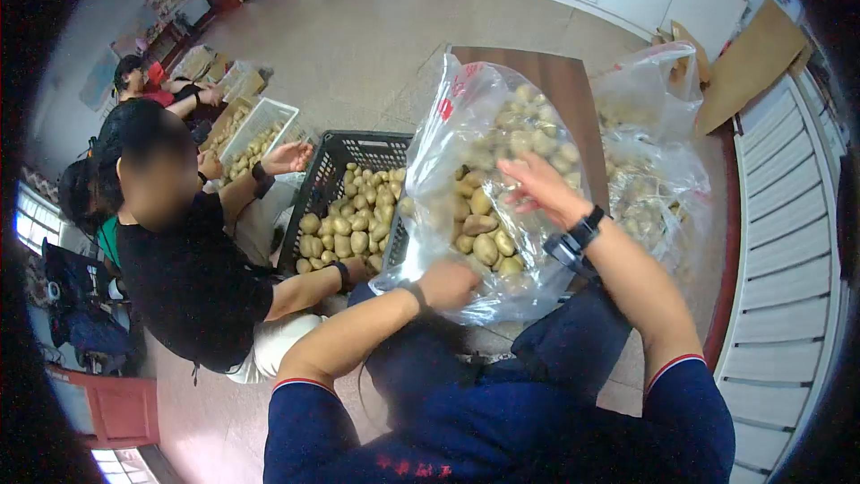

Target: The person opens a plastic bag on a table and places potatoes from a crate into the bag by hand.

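Observation:
A large clear plastic bag (pixel 430 206) with red print stands in front of me, its mouth spread wide. Inside lie many oval, brown-green kiwifruit (pixel 485 249). At the bag's near left edge, my left hand (pixel 451 284) is closed on the plastic; its fingertips are hidden. Above the fruit hovers my right hand (pixel 542 188), fingers apart and holding nothing. A dark watch or band sits on that wrist. More kiwifruit (pixel 358 215) fill a black slatted crate (pixel 327 145) left of the bag.
A person in a black shirt (pixel 179 260) sits at my left, hands around the crate. A brown board or tabletop (pixel 573 94) lies behind the bag. Further filled plastic bags (pixel 654 179) stand to the right. A white crate (pixel 269 112) and another person (pixel 148 85) are farther left.

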`<state>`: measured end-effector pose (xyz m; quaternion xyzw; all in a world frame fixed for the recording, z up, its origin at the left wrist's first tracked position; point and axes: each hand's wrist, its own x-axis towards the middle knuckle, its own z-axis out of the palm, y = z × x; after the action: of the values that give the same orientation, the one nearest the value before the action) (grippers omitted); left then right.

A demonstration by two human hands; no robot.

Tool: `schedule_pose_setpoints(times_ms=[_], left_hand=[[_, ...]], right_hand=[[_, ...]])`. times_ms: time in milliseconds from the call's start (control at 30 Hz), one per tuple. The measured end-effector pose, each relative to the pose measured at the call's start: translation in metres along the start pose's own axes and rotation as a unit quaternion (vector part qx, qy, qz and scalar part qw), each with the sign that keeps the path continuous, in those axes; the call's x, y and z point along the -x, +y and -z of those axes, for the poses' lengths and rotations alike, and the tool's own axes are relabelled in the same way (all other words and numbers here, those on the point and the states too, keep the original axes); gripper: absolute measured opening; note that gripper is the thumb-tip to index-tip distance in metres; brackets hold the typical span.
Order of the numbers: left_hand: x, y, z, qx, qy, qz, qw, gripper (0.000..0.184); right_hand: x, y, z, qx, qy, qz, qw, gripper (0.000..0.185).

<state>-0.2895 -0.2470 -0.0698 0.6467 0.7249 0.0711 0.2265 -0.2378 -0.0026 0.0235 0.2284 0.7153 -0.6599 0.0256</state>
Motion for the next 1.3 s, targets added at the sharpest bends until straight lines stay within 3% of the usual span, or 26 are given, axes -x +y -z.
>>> schedule_pose_setpoints(times_ms=[67,133,233,333,367,433,500,567,600,633,700,733,800,867,933,1000,1033,1067,1167,1233,1267,1300], left_hand=[[-0.001,0.007,0.011,0.041,-0.007,0.018,0.999,0.016],[-0.004,0.004,0.017,0.051,-0.035,0.025,0.998,0.017],[-0.009,-0.008,0.011,0.063,-0.045,0.010,0.997,0.016],[-0.015,-0.025,-0.001,0.103,-0.028,0.000,0.994,0.023],[-0.014,-0.030,-0.003,0.112,-0.032,-0.001,0.993,0.023],[-0.007,-0.037,0.008,0.165,-0.026,0.003,0.986,0.024],[-0.003,-0.045,0.018,0.170,-0.042,0.021,0.984,0.023],[0.002,-0.059,0.018,0.163,-0.066,0.041,0.983,0.021],[0.005,-0.066,0.017,0.157,-0.074,0.045,0.984,0.020],[0.008,-0.073,0.016,0.151,-0.082,0.048,0.984,0.019],[0.013,-0.081,0.010,0.160,-0.087,0.036,0.983,0.020],[0.015,-0.083,0.010,0.159,-0.106,0.063,0.980,0.021],[0.016,-0.080,0.012,0.159,-0.124,0.092,0.975,0.022],[0.013,-0.071,0.022,0.133,-0.176,0.130,0.967,0.022],[0.010,-0.062,0.024,0.102,-0.180,0.154,0.966,0.022],[0.009,-0.053,0.022,0.075,-0.168,0.163,0.969,0.022],[0.008,-0.051,0.018,0.103,-0.082,0.167,0.977,0.022],[0.007,-0.047,0.016,0.130,0.006,0.169,0.977,0.022],[0.001,-0.027,0.021,0.157,0.098,0.165,0.969,0.022],[-0.006,-0.013,0.018,0.180,0.166,0.138,0.960,0.025],[-0.009,-0.006,0.015,0.177,0.168,0.136,0.960,0.025],[-0.010,0.001,0.012,0.191,0.191,0.086,0.959,0.028]], right_hand=[[-0.030,-0.019,-0.021,-0.064,0.023,-0.017,0.998,0.086],[-0.058,-0.038,-0.043,-0.138,-0.025,-0.098,0.985,0.083],[-0.127,-0.024,-0.060,-0.211,0.007,-0.157,0.965,0.075],[-0.199,0.014,-0.061,-0.281,0.049,-0.166,0.944,0.033],[-0.213,0.022,-0.057,-0.280,0.050,-0.175,0.942,0.033],[-0.232,0.032,-0.048,-0.452,0.037,-0.108,0.885,0.019],[-0.252,0.042,-0.031,-0.504,0.063,0.032,0.861,0.015],[-0.275,0.038,-0.004,-0.386,0.150,0.123,0.902,0.019],[-0.280,0.038,0.016,-0.061,0.263,0.221,0.937,0.023],[-0.281,0.034,0.035,0.274,0.334,0.293,0.853,0.028],[-0.268,0.003,0.055,0.369,0.358,0.171,0.841,0.037],[-0.271,0.011,0.068,0.370,0.356,0.168,0.841,0.037],[-0.265,0.028,0.111,0.486,0.378,0.222,0.757,0.041],[-0.269,0.082,0.162,0.481,0.301,0.208,0.797,0.045],[-0.234,0.091,0.173,0.444,0.201,0.038,0.872,0.052],[-0.221,0.100,0.173,0.482,0.206,-0.007,0.852,0.056],[-0.212,0.104,0.174,0.517,0.206,-0.053,0.829,0.060],[-0.204,0.106,0.177,0.515,0.212,-0.053,0.829,0.060],[-0.166,0.075,0.149,0.524,0.243,-0.011,0.817,0.059],[-0.101,0.031,0.104,0.471,0.175,0.168,0.848,0.055],[-0.100,0.053,0.094,0.459,0.161,0.151,0.861,0.051],[-0.068,0.045,0.070,0.416,0.052,0.187,0.888,0.050]])
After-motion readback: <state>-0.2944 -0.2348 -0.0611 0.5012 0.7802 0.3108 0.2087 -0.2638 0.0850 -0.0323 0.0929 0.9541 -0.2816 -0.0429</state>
